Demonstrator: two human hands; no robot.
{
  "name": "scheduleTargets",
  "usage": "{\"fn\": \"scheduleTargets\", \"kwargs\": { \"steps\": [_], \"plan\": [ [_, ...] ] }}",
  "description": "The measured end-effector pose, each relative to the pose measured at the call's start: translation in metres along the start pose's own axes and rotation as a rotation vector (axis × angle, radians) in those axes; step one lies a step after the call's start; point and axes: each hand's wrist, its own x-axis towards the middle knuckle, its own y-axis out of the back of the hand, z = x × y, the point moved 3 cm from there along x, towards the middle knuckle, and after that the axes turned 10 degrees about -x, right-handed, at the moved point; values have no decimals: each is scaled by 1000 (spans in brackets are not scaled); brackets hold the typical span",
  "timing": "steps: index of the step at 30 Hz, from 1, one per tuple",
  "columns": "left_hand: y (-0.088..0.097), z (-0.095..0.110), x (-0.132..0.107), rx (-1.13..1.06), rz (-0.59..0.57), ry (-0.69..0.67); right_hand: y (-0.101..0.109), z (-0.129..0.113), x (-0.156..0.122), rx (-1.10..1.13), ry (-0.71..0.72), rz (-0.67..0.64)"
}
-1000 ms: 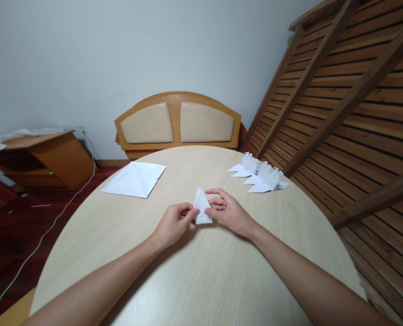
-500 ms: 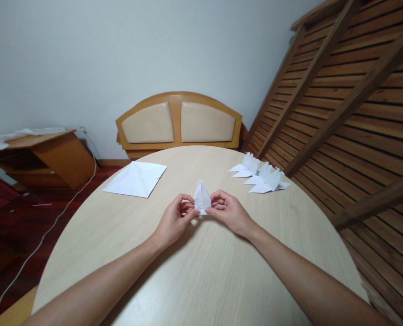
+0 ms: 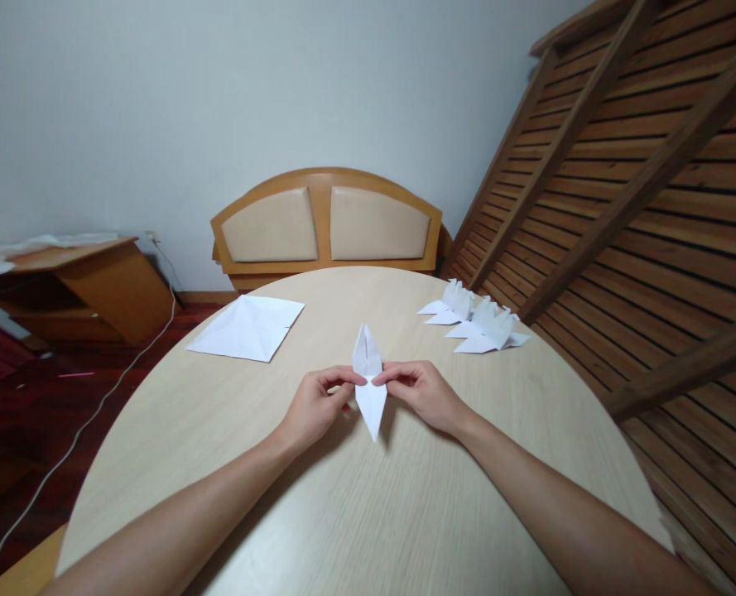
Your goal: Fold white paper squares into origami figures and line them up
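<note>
A small folded white paper piece, long and pointed at both ends, lies lengthwise at the middle of the round light-wood table. My left hand pinches its left side at the waist between thumb and forefinger. My right hand pinches the right side the same way. The near point of the paper rests toward me on the table top, and the far point stands slightly raised.
A creased flat white sheet lies at the far left of the table. Several folded white paper figures sit at the far right edge. A padded wooden chair back stands behind the table, and slatted wooden frames lean on the right.
The folded paper has opened from a short upright triangle into a long diamond shape, its lower flap now stretched toward me. Both hands stay pinched at its sides.
</note>
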Motion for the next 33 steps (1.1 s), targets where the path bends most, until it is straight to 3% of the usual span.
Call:
{"fn": "scheduleTargets", "kwargs": {
  "steps": [8, 16, 33],
  "plan": [
    [-2, 2, -1, 59, 46, 0, 0, -8, -3, -168, 17, 2],
    [-3, 5, -1, 51, 70, -101, 1, -5, -4, -182, 102, 171],
    [-1, 17, -8, 336, -7, -287, 2, -19, -8, -453, 230, 176]
  ]
}}
